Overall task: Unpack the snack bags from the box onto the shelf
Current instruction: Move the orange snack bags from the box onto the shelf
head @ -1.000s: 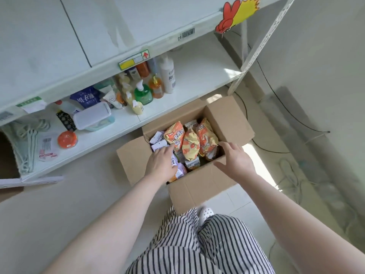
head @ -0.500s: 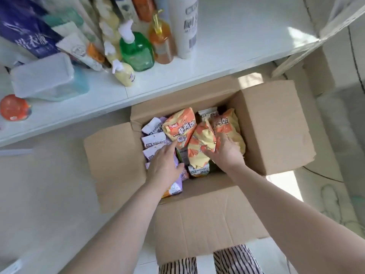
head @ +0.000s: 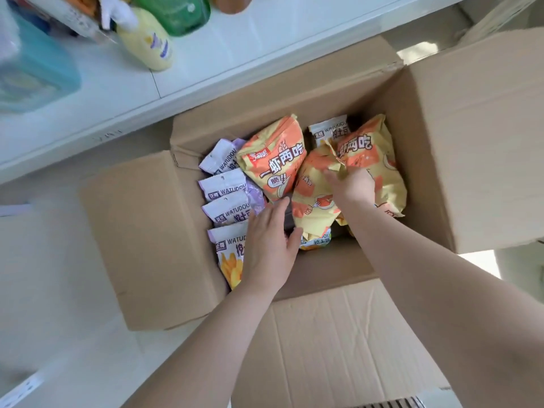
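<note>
An open cardboard box (head: 459, 148) stands on the floor below a white shelf (head: 235, 54). Inside lie orange-and-yellow snack bags and a row of purple-white WATUDOU bags (head: 223, 184). My right hand (head: 350, 184) pinches the crumpled top of the middle orange-yellow bag (head: 312, 207). A second orange bag (head: 273, 160) lies to its left, a third (head: 379, 166) to its right. My left hand (head: 269, 245) rests flat, fingers straight, on the purple bags at the box's near side.
On the shelf stand a yellow pump bottle (head: 147, 42), a green bottle (head: 176, 13) and a teal lidded container (head: 32, 69). Box flaps spread left (head: 147, 240), right and toward me (head: 338, 343). The shelf's right half is bare.
The view has closed in on the box. My right hand moved from the box rim onto the middle orange bag and pinched its top. My left hand stayed on the purple bags.
</note>
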A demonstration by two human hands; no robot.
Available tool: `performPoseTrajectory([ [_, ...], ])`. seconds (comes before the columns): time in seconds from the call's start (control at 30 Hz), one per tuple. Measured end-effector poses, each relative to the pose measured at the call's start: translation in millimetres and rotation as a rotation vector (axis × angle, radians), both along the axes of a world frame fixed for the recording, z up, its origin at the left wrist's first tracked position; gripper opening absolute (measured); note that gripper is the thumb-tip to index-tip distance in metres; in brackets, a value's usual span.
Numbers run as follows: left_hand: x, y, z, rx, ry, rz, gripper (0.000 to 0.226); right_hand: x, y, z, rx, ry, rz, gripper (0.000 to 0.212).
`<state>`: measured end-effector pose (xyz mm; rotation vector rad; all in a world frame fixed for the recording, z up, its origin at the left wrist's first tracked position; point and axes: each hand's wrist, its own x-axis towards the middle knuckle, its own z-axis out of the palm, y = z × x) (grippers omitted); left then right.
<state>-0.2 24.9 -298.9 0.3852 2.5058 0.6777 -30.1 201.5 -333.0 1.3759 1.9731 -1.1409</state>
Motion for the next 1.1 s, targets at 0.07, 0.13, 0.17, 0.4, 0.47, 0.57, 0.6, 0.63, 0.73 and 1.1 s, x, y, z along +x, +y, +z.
performPoseTrajectory([
  [0.07, -1.9, 4.0, 4.8, 0.024, -0.025, -0.013, 0.055, 6.9, 4.6, 5.0, 0.004, 0.030, -0.024, 0.039],
  [0.13, -7.4, 12.1, 10.2, 0.062, -0.060, -0.013, 0.060, 15.5, 6.9, 15.5, -0.008, 0.042, -0.041, 0.043],
  [0.17, -10.8, 16.8, 12.0, 0.078, -0.069, -0.011, 0.063, 19.4, 8.5, 20.4, -0.030, 0.055, -0.069, 0.045],
  [0.4, -28.8, 36.7, 24.5, -0.167, 0.032, -0.195, 0.120, 29.3, 16.6, 65.5, -0.361, 0.192, -0.500, 0.054],
  [0.47, -30.6, 37.9, 32.8, -0.239, 0.122, -0.216, 0.122, 24.6, 16.6, 74.4, -0.381, 0.206, -0.509, 0.049],
  [0.57, -39.0, 34.1, 38.9, -0.243, 0.137, -0.039, 0.099, 21.1, 15.6, 83.4, -0.473, 0.258, -0.454, 0.035],
  [0.6, -43.1, 31.3, 39.4, -0.194, 0.059, 0.075, 0.091, 23.5, 15.6, 83.4, -0.486, 0.292, -0.426, 0.030],
  [0.63, -46.1, 27.1, 37.4, -0.115, -0.044, 0.201, 0.083, 26.6, 15.4, 81.5, -0.450, 0.322, -0.405, 0.028],
  [0.73, -48.1, 17.4, 32.5, 0.098, -0.240, 0.493, 0.063, 45.8, 22.6, 53.4, -0.072, 0.243, -0.348, 0.056],
  [1.1, -39.6, 0.5, 4.2, 0.346, -0.554, 0.844, 0.045, 62.7, 33.1, -26.6, 0.062, -0.041, -0.423, 0.082],
])
